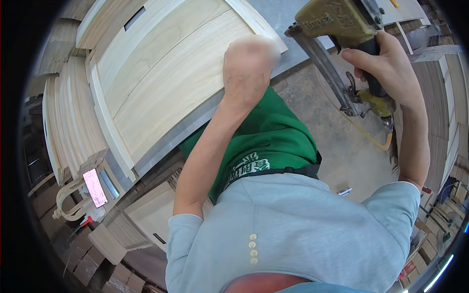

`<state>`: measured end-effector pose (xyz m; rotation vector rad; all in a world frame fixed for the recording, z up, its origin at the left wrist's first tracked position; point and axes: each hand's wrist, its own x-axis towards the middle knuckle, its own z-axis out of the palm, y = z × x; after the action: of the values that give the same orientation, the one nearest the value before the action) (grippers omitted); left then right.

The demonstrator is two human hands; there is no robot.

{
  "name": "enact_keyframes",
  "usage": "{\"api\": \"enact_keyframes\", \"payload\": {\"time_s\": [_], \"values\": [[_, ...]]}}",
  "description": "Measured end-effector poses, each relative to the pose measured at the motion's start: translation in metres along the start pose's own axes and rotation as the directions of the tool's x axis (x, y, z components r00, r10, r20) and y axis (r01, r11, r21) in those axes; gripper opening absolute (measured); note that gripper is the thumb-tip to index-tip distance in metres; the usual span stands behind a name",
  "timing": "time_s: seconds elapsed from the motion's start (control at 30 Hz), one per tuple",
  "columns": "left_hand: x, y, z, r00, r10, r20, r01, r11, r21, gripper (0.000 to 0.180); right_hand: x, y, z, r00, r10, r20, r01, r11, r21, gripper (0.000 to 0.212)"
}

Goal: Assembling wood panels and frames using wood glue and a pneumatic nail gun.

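Note:
My right hand (391, 66) is wrapped round the dark handle of an olive-yellow air nailer (337, 18), held up at the right with its long magazine slanting down. A yellow air hose (376, 141) runs from the tool's lower end. My left hand (246, 73) is at the near right edge of a pale wooden frame-and-panel piece (171, 63), by its end rail. A blurred patch covers that hand's fingers, so their pose is hidden. The wooden piece lies on a grey worktable (195, 122).
Stacked pale boards (73, 117) stand at the left. Near the table's left corner lie a pinkish-white rectangle (95, 188), grey metal strips (109, 184) and a curved, loop-shaped pale piece (71, 200). More boards (435, 97) are stacked at the right. A small metal object (345, 191) lies on the concrete floor.

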<state>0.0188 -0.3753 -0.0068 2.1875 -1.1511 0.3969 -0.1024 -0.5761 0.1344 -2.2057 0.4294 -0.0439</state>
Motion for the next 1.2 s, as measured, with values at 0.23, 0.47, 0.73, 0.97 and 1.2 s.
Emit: {"api": "enact_keyframes", "payload": {"time_s": [0.23,0.47,0.73,0.97,1.2], "values": [[0.005,0.003,0.004,0.998,-0.001,-0.06,0.001,1.0,0.005,0.031,0.001,-0.006,0.006,1.0,-0.019,0.005,0.019,1.0,-0.013,0.03],[0.007,0.001,0.007,0.996,-0.013,-0.094,0.008,0.999,-0.045,0.028,0.003,-0.013,0.007,1.0,-0.011,0.029,0.013,0.999,-0.049,0.03],[0.006,-0.003,0.01,0.993,-0.008,-0.121,-0.001,0.997,-0.08,0.027,0.012,-0.017,0.011,0.984,0.071,0.161,-0.044,0.986,-0.161,0.029],[0.008,-0.002,0.015,0.992,-0.023,-0.123,0.008,0.993,-0.117,0.027,0.011,-0.026,0.017,0.988,0.067,0.143,-0.043,0.986,-0.163,0.029],[0.011,-0.004,0.007,0.99,-0.048,-0.131,0.033,0.992,-0.118,0.023,0.018,-0.03,0.014,0.97,0.122,0.208,-0.083,0.979,-0.187,0.025]]}}
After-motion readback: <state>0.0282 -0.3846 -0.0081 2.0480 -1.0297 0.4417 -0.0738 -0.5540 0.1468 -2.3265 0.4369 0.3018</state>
